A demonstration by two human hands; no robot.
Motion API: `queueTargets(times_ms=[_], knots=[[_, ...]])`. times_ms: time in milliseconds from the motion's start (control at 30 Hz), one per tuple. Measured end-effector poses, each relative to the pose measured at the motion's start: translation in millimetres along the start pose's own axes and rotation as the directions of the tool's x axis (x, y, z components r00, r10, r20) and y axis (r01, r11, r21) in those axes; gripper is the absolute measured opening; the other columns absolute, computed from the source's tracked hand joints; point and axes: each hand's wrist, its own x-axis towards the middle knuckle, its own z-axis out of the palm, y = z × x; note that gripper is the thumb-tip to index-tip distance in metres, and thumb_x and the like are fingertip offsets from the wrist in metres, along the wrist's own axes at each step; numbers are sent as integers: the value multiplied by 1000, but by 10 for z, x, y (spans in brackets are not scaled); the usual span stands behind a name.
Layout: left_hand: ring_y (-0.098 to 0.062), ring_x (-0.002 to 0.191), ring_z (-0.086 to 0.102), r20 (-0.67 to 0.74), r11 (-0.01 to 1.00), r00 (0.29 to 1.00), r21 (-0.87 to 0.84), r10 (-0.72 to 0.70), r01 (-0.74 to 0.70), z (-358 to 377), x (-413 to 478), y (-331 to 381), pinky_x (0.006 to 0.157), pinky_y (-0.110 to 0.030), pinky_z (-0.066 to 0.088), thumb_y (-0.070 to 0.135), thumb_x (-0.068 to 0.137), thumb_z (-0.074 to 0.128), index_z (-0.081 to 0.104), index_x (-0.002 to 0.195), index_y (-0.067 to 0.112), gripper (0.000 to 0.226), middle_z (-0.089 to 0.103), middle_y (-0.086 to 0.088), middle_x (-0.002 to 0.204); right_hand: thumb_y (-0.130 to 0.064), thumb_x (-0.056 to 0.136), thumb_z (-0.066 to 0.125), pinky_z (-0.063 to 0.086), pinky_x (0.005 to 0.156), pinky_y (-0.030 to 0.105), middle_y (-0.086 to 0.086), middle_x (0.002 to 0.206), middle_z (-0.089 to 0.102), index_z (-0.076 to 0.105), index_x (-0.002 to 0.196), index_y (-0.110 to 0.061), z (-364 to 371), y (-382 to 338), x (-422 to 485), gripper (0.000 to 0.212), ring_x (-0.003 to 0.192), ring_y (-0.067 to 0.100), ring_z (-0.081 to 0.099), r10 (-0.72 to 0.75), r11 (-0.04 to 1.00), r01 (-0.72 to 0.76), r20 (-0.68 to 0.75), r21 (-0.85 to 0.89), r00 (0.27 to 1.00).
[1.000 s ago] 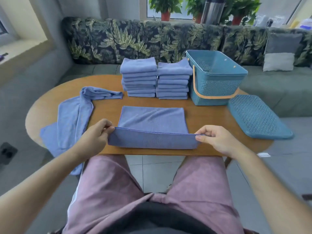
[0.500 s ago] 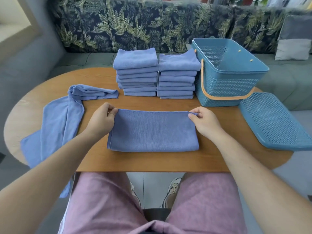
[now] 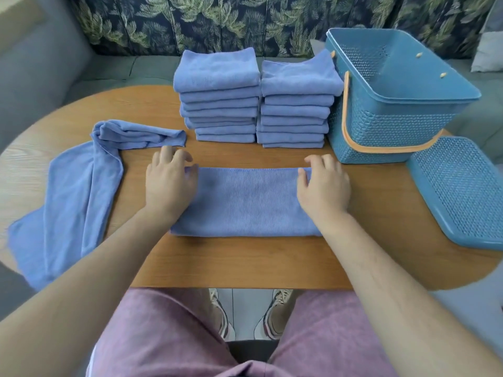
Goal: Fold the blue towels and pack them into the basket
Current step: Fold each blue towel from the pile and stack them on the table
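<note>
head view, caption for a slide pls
Both hands flatten a half-folded blue towel beside an empty basket.

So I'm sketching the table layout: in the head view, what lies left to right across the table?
Unfolded towel → left stack → right stack → basket → lid.
</note>
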Motion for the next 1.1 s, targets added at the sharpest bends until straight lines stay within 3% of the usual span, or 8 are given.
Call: queueTargets(times_ms=[133,267,500,667,733,800,933,1100], knots=[[-27,134,50,215,956,932,-98,290,-275,166,-281,540,105,-45,43,33,99,35,60,134,15,48,55,-5,145,-25,94,42,40,103,43,4,141,58,63,132,-16,120,-599,-319,45,135,26,49,-197,975,183,100,126,975],[-19,152,21,430,967,868,-54,249,-250,320,-476,625,124,-46,18,45,100,10,35,155,25,64,28,4,163,-36,107,24,5,126,43,-4,169,12,25,160,-23,314,-786,-437,54,156,17,3,-160,987,140,473,76,866],[-9,154,-4,498,993,866,70,45,-91,154,-288,108,125,-37,-3,54,105,19,16,157,44,53,3,18,166,-61,102,9,-10,125,41,-8,168,-13,2,161,-37,129,-189,-355,63,154,13,-17,25,996,28,552,-87,834],[-19,155,1,477,984,878,128,49,-125,157,-234,26,124,-42,-7,47,101,11,24,159,29,62,10,3,168,-55,104,14,-7,126,46,-2,170,-1,14,161,-29,85,-125,-347,63,156,18,-8,46,983,54,520,-175,853],[-26,154,11,450,946,860,88,241,-311,142,-210,146,124,-42,-2,37,93,13,38,153,18,67,23,-5,165,-40,102,40,17,121,48,7,163,31,48,148,-19,39,-291,-381,51,150,30,23,-72,967,155,365,-204,928],[-24,153,16,473,905,791,-37,389,-423,119,-97,270,123,-41,6,19,96,30,43,148,23,54,29,1,162,-28,88,63,43,94,46,8,129,59,70,112,-15,-7,-555,-447,28,117,33,53,-191,958,221,171,-182,967],[-19,148,27,535,880,726,-74,432,-468,161,26,430,119,-41,19,19,100,43,48,142,34,45,35,10,156,-49,93,55,41,85,45,5,114,60,66,110,-18,-10,-966,-632,37,109,30,55,-102,988,133,299,-84,949],[-28,116,54,460,900,806,34,372,-435,97,-206,437,96,-43,39,47,85,30,59,130,32,56,56,3,130,-50,88,57,37,90,43,-3,120,59,65,119,-26,-34,-704,-613,40,117,24,52,-179,975,211,330,-65,927]])
